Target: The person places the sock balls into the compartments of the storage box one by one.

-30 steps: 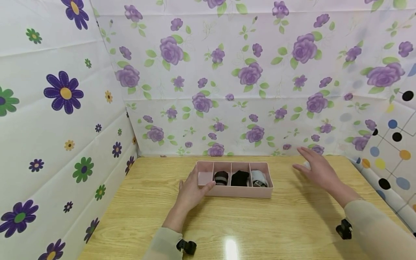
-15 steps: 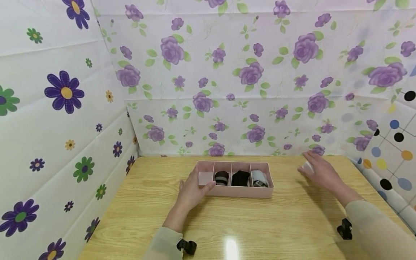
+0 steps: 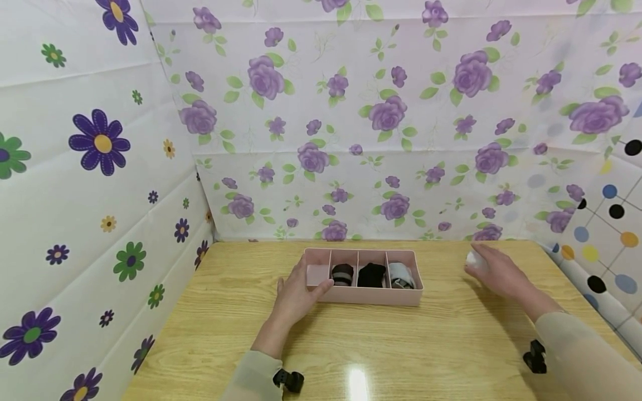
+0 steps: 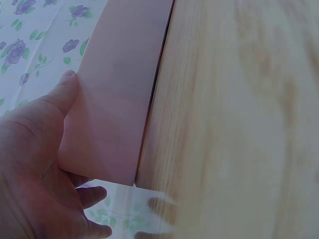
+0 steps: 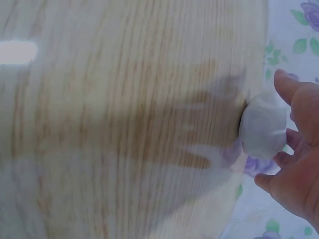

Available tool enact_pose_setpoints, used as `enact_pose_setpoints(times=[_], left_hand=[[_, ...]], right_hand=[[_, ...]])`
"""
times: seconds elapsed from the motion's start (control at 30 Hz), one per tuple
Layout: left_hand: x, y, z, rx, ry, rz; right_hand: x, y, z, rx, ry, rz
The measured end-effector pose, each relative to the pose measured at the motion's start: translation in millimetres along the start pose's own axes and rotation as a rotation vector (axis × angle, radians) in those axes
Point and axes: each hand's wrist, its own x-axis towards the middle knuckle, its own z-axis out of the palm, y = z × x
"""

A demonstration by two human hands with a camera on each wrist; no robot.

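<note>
A pink divided box (image 3: 368,296) stands on the table, with a grey-striped dark rolled sock (image 3: 343,274), a black sock (image 3: 371,275) and a light grey sock (image 3: 401,275) in three of its compartments. The leftmost compartment holds nothing. My left hand (image 3: 296,295) holds the box's left end, thumb at the front rim; in the left wrist view its thumb lies on the pink wall (image 4: 117,99). Toward the back right, my right hand (image 3: 499,273) is at a white balled sock (image 3: 475,260). In the right wrist view, its spread thumb and fingers stand around this sock (image 5: 264,124) without closing on it.
The light wood table (image 3: 401,345) ends at a back wall of purple-flowered cloth (image 3: 311,195). A daisy-print cloth (image 3: 75,223) hangs on the left, a dotted cloth (image 3: 602,245) on the right. Both wrists carry small black cameras.
My right hand has shifted slightly right and lower, its fingers coming down around the white sock, more of which now shows. The left hand and the box stay where they were.
</note>
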Motion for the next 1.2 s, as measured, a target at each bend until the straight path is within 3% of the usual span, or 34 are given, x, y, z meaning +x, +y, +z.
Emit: enact_pose_setpoints(times=[0.6,1.2], left_hand=[[0.3,-1.9,0.4,0.006,0.004,0.002],[0.9,-1.9,2.2,-0.011,0.015,0.003]], right_hand=[[-14,2,-1,-0.016,-0.010,0.009],[-14,0,-1,-0.019,-0.058,0.034]])
